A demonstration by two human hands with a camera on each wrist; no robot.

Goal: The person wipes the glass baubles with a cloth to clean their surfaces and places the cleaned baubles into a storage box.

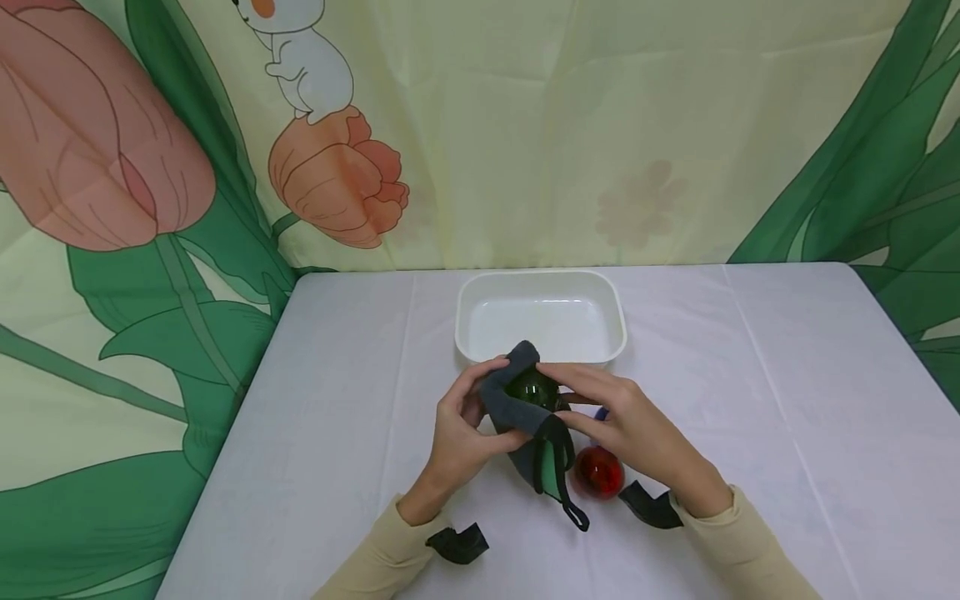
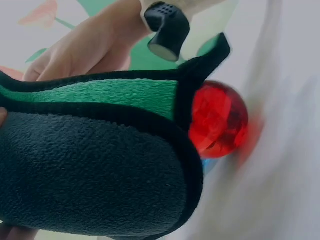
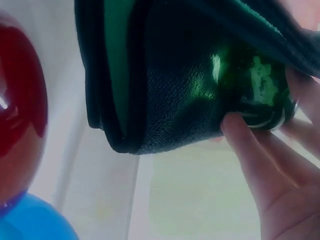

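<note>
From my end, I have the left hand [image 1: 465, 425] gripping a dark cloth [image 1: 508, 398] with black edging, its thumb on the near side and its fingers curled behind. The right hand [image 1: 630, 412] is part-closed, gripping a green ball [image 1: 534, 387] between thumb and fingers; 1 fingertip lies where ball and cloth meet. The ball sits in the cloth's fold, between my 2 hands, with the white tray [image 1: 540, 315] beyond them on the table [image 1: 337, 417]. The cloth's bright green side shows in a narrow strip. Just beside the cloth, below the right hand, is 1 red ball [image 1: 599, 472]; 1 blue ball [image 3: 35, 220] is near it, mostly hidden from the head camera.
</note>
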